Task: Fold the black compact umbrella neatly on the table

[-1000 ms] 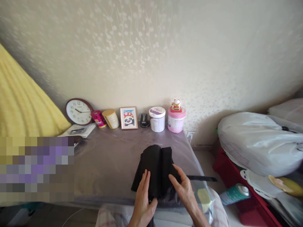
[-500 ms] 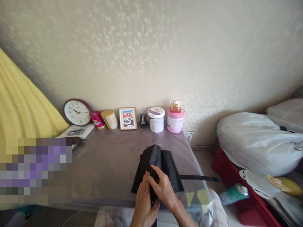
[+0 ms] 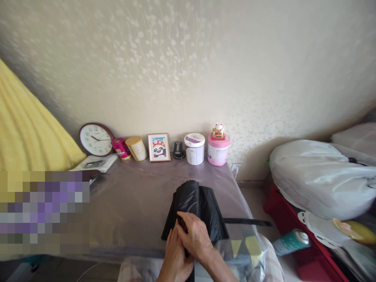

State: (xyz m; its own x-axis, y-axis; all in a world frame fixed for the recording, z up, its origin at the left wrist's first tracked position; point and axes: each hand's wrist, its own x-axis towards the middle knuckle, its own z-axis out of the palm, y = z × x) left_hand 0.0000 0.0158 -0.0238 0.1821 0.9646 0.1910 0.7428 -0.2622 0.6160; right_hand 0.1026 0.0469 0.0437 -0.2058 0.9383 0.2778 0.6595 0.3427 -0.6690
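Observation:
A folded black umbrella [image 3: 194,199] lies on a table [image 3: 132,199] covered with clear plastic film, its thin black strap [image 3: 246,222] trailing off to the right. My left hand [image 3: 173,256] grips the umbrella's near end from the left. My right hand [image 3: 196,238] lies partly over the left one, fingers curled and pressed onto the black fabric folds. The umbrella's handle end is hidden under both hands.
Along the wall stand a clock [image 3: 94,139], two tilted tins, a picture frame [image 3: 159,147], a white tub [image 3: 194,148] and a pink tub [image 3: 219,149]. Right of the table are a white plastic bag [image 3: 317,176], a red crate [image 3: 293,231] and a spray can [image 3: 289,240].
My right hand has moved left from the umbrella's right side onto its middle, covering my left hand's fingers. The canopy's right folds have been drawn in.

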